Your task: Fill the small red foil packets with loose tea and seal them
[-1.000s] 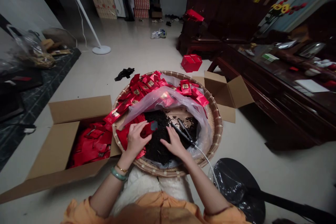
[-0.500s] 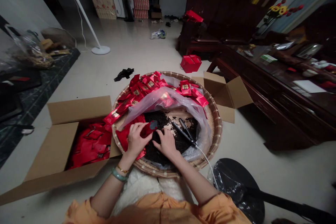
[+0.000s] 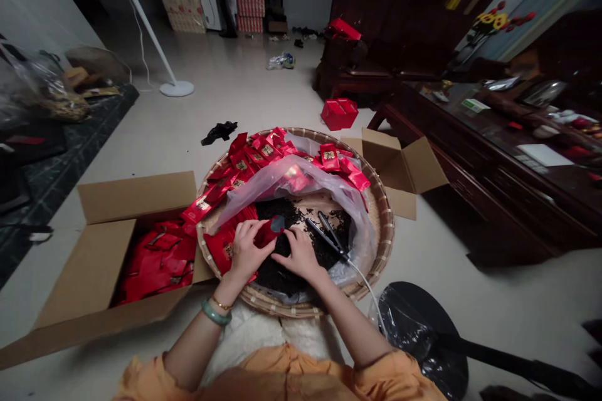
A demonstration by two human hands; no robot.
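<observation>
My left hand (image 3: 248, 249) grips a red packet (image 3: 267, 232), tilted with its grey-lined mouth toward the right. Beside that mouth my right hand (image 3: 300, 255) is bent over dark loose tea leaves (image 3: 275, 276), thumb and forefinger apart; its other fingertips are partly hidden. The tea lies in a clear plastic sheet (image 3: 362, 225) inside a round bamboo tray (image 3: 386, 219). A black hair straightener (image 3: 329, 235) with a white cord rests on the tea, right of my right hand. Flat red packets (image 3: 221, 244) lie under and left of my left hand.
More red packets (image 3: 268, 149) line the tray's far rim. An open carton (image 3: 89, 263) of red packets stands left, another open carton (image 3: 399, 166) behind right. A black round stand base (image 3: 423, 313) sits at lower right, a dark wooden table (image 3: 508, 188) on the right.
My right hand's fingers have risen slightly closer to the packet's mouth. My left hand still holds the packet. The whole view has shifted a little.
</observation>
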